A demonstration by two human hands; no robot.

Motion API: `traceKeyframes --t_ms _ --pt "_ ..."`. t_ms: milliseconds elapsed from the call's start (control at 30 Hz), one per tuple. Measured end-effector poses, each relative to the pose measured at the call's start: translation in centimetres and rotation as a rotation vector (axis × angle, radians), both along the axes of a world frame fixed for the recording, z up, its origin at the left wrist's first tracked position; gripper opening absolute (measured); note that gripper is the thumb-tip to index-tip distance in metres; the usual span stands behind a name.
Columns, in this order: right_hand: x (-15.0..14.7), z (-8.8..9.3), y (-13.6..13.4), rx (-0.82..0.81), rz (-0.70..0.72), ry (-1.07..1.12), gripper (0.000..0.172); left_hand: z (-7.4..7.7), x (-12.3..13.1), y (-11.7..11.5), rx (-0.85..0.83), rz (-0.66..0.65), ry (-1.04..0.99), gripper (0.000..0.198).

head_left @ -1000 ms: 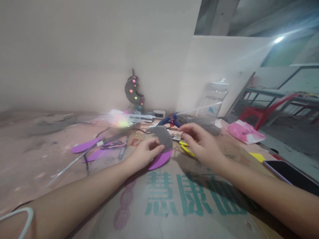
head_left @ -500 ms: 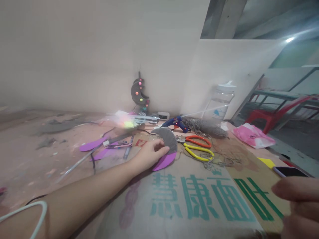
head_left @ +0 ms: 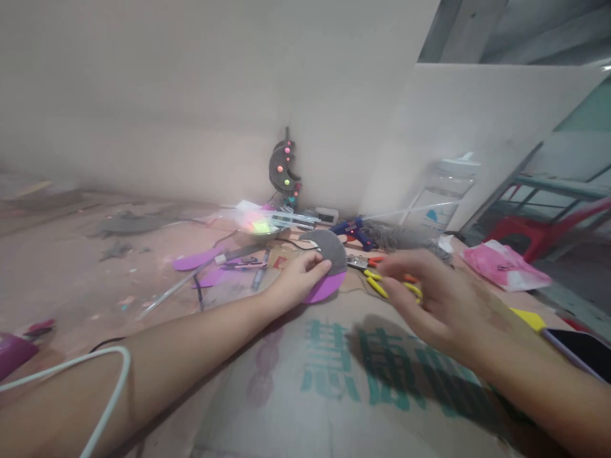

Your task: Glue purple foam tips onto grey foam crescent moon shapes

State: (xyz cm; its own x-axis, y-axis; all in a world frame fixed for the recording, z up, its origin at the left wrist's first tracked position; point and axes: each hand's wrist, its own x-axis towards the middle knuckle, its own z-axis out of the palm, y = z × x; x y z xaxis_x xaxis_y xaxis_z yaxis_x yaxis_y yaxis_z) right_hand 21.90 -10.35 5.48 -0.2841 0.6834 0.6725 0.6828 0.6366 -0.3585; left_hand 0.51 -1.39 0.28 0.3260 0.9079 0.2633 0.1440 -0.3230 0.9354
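Under my left hand (head_left: 305,273) is a purple crescent-shaped piece (head_left: 329,287), its upper part covered with wound grey yarn (head_left: 331,248). The thumb and fingers grip its inner edge, and it rests on the printed cardboard. My right hand (head_left: 434,302) hovers to the right of it, blurred by motion, with the thumb and fingers curved toward each other. Whether anything is between those fingertips cannot be made out. Behind this hand lie pliers (head_left: 357,262) with orange and yellow handles, partly covered. A thin strand of yarn trails near the crescent.
A blue glue gun (head_left: 353,230), a fuzzy grey yarn bundle (head_left: 398,236) and a clear bottle (head_left: 442,197) stand behind. Purple cut pieces (head_left: 193,261) and a pen lie left. A pink bag (head_left: 506,264) and a phone (head_left: 580,350) are right. A decorated crescent (head_left: 282,168) leans against the wall.
My right hand has come in from the lower right edge to near the pliers, beside the crescent. My left hand keeps its grip on the crescent. The view has shifted left.
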Motion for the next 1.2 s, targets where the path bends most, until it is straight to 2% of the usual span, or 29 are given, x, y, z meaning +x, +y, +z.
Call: traceKeyframes --t_ms 67,133,267,400,567,733,933,1067,1200 --pt "-2.0 -0.6 2.4 -0.129 0.023 0.047 0.015 0.0 -0.1 0.1 -0.033 0.039 -0.007 0.031" --pt "-3.0 -1.9 3.9 -0.281 0.021 0.035 0.025 0.0 -0.2 0.1 -0.050 0.043 -0.023 0.032" --pt "-2.7 -4.1 4.9 -0.445 0.050 0.074 0.021 -0.1 -0.3 0.2 -0.045 0.023 -0.018 0.033" --pt "-2.4 -4.2 5.1 -0.534 0.060 0.166 0.022 0.2 -0.4 -0.3 -0.033 -0.009 0.028 0.033" --pt "-2.4 -4.0 5.3 -0.571 0.072 0.227 0.025 0.4 -0.5 -0.6 0.018 -0.011 0.122 0.032" --pt "-2.3 -4.3 5.3 -0.605 0.084 0.283 0.026 0.2 -0.4 -0.6 0.030 0.010 0.118 0.030" --pt "-2.3 -4.5 5.3 -0.483 0.076 0.424 0.022 0.5 -0.3 -0.6 -0.008 -0.002 0.078 0.029" --pt "-2.4 -4.3 5.1 -0.513 0.036 0.314 0.032 0.7 -0.3 -0.8 -0.004 -0.012 0.092 0.029" --pt "-2.6 -4.2 5.1 -0.531 0.030 0.236 0.025 0.7 -0.4 -0.8 0.003 -0.005 0.116 0.029"
